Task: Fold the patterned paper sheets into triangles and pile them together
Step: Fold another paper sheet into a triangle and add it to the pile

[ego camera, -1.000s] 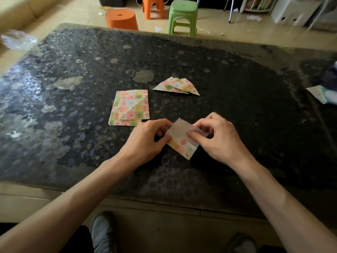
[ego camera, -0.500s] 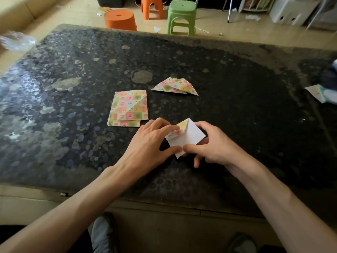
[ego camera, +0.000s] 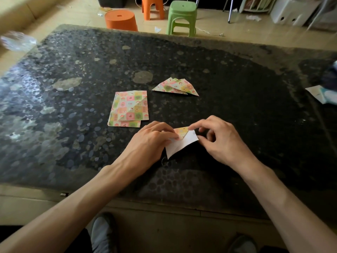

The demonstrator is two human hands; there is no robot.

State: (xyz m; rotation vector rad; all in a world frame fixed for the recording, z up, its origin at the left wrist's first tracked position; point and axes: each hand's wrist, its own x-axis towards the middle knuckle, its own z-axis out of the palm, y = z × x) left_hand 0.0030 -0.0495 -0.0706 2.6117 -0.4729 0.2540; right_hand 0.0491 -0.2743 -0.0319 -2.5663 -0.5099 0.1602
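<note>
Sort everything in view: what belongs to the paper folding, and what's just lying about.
Job: half-folded sheet, stack of flat sheets, pile of folded triangles.
Lying about: round orange stool, green stool, pale packet at far right.

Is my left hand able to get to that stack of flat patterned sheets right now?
Probably yes. The stack lies just beyond the left hand, with nothing between them. But that hand and the right hand both hold the half-folded sheet, so it would have to let go first.

Dim; glare on table (ego camera: 27, 84) left; edges warped, blurry.
</note>
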